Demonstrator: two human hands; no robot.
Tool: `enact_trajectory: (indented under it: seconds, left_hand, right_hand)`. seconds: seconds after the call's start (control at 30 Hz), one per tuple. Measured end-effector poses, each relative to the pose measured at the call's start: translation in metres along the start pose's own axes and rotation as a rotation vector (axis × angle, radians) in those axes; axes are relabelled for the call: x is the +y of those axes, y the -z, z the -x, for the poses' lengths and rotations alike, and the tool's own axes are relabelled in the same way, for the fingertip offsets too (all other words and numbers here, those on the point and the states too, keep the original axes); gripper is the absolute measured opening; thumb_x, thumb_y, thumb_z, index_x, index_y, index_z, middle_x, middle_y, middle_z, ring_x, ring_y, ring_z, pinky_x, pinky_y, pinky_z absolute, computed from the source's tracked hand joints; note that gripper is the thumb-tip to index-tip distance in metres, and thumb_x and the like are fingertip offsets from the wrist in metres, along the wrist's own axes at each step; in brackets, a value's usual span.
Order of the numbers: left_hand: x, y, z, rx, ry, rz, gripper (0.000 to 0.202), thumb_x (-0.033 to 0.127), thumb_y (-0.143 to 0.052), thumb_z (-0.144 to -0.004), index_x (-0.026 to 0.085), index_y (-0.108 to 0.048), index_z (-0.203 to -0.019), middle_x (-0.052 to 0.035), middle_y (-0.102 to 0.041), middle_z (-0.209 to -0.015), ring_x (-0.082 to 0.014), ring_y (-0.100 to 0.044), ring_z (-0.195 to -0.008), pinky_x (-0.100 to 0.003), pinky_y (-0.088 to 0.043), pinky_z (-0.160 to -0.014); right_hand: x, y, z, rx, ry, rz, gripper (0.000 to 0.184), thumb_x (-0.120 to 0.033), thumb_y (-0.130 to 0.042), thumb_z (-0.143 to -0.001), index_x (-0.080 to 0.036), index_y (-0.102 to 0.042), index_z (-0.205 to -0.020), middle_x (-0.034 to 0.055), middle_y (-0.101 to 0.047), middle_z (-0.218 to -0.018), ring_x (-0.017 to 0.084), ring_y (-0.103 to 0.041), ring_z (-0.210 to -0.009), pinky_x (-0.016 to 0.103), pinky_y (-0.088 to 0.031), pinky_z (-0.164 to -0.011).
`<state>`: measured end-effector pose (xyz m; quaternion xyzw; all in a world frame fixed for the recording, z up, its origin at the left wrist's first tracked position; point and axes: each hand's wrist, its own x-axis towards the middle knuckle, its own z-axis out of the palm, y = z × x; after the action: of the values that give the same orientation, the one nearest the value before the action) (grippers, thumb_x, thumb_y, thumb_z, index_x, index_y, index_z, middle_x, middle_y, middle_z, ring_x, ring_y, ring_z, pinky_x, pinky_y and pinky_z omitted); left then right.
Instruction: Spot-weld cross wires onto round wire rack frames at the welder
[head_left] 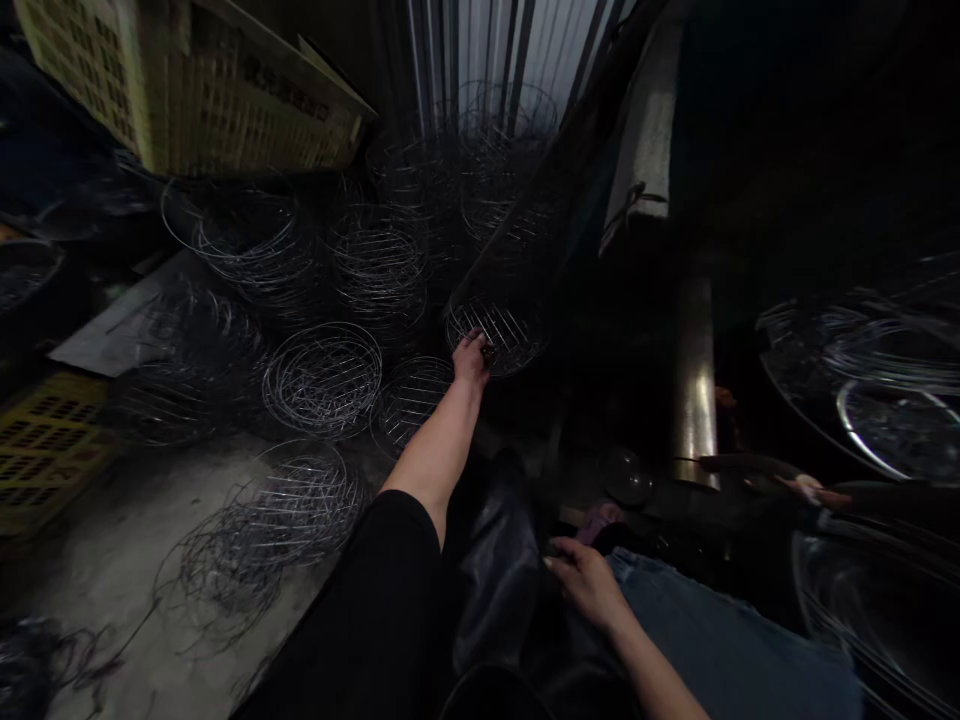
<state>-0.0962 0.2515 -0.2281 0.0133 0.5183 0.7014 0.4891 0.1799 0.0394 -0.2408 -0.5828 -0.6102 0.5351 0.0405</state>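
My left hand [471, 358] reaches forward to a round wire rack [506, 335] with straight cross bars. Its fingers are bent closed at the rack's near left edge, and the dim light hides part of the grip. Close by, to the left, lies another round wire rack [412, 395], below a taller stack of wire racks [379, 260]. My right hand [589, 582] hovers over my lap beside blue denim cloth [697, 620]. Its fingers are loosely bent and apart, with nothing visible in them.
Further wire racks [322, 380] and a tangled wire pile [277, 520] lie on the floor at left. A yellow crate [225, 100] stands above them. At right are a metal post [696, 380] and a dark tub [795, 400] holding wire rings [900, 430].
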Motion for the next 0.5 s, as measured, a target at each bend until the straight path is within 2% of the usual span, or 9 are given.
enact_trajectory:
  seconds: [0.07, 0.13, 0.27, 0.33, 0.4, 0.47, 0.5]
  left_hand:
    - [0.010, 0.002, 0.015, -0.035, -0.013, 0.045, 0.021, 0.023, -0.056, -0.092, 0.012, -0.059, -0.109, -0.0011, -0.059, -0.079, -0.0085, -0.055, -0.063, -0.020, -0.045, -0.057]
    - [0.017, 0.007, 0.040, -0.064, -0.031, 0.081, 0.019, 0.015, -0.057, -0.088, 0.012, -0.060, -0.106, 0.0026, -0.054, -0.065, -0.0055, -0.049, -0.053, -0.017, -0.036, -0.051]
    - [0.019, 0.023, 0.122, -0.107, -0.081, 0.114, 0.024, 0.016, -0.063, -0.079, 0.012, -0.062, -0.102, 0.0015, -0.058, -0.063, -0.0046, -0.043, -0.046, -0.019, -0.031, -0.049]
    - [0.016, 0.031, 0.172, -0.147, -0.109, 0.110, 0.026, 0.018, -0.064, -0.077, 0.012, -0.063, -0.102, -0.0005, -0.062, -0.067, -0.0043, -0.041, -0.046, -0.020, -0.032, -0.050]
    - [0.013, 0.041, 0.223, -0.269, -0.148, 0.037, 0.030, 0.023, -0.064, -0.079, 0.013, -0.063, -0.107, -0.0003, -0.063, -0.071, -0.0038, -0.041, -0.047, -0.019, -0.031, -0.049]
    - [0.014, 0.050, 0.269, -0.387, -0.092, -0.058, 0.033, 0.023, -0.063, -0.080, 0.013, -0.063, -0.111, -0.0011, -0.063, -0.076, -0.0044, -0.045, -0.051, -0.019, -0.035, -0.052]
    - [0.015, 0.055, 0.289, -0.452, -0.048, -0.090, 0.034, 0.023, -0.062, -0.080, 0.012, -0.063, -0.112, -0.0016, -0.062, -0.077, -0.0052, -0.047, -0.053, -0.020, -0.037, -0.053]
  right_hand:
    - [0.000, 0.000, -0.001, 0.000, -0.007, -0.046, 0.026, -0.042, -0.053, -0.060, -0.020, -0.064, -0.067, 0.0037, -0.063, -0.065, 0.021, -0.059, -0.065, 0.030, -0.044, -0.058]
    - [0.000, 0.000, -0.002, 0.016, -0.036, -0.124, 0.030, -0.046, -0.058, -0.058, -0.020, -0.066, -0.072, 0.0031, -0.063, -0.064, 0.021, -0.058, -0.062, 0.031, -0.044, -0.055]
    - [-0.005, 0.007, 0.001, 0.110, -0.154, -0.372, 0.053, -0.055, -0.073, -0.053, -0.020, -0.066, -0.090, 0.0004, -0.062, -0.061, 0.018, -0.052, -0.052, 0.030, -0.041, -0.049]
    - [-0.011, 0.018, 0.006, 0.131, -0.158, -0.578, 0.059, -0.058, -0.078, -0.053, -0.023, -0.064, -0.098, 0.0014, -0.066, -0.072, 0.017, -0.055, -0.056, 0.029, -0.044, -0.051]
    - [-0.020, 0.031, 0.013, 0.073, -0.114, -0.801, 0.060, -0.067, -0.075, -0.056, -0.027, -0.064, -0.099, 0.0041, -0.069, -0.097, 0.020, -0.063, -0.074, 0.032, -0.051, -0.060]
    - [-0.030, 0.043, 0.022, -0.015, -0.066, -0.935, 0.062, -0.078, -0.065, -0.060, -0.030, -0.065, -0.099, 0.0050, -0.065, -0.118, 0.024, -0.065, -0.095, 0.038, -0.055, -0.071]
    - [-0.035, 0.048, 0.027, -0.050, -0.048, -0.960, 0.060, -0.080, -0.060, -0.063, -0.032, -0.066, -0.098, 0.0049, -0.063, -0.123, 0.025, -0.064, -0.101, 0.040, -0.056, -0.074]
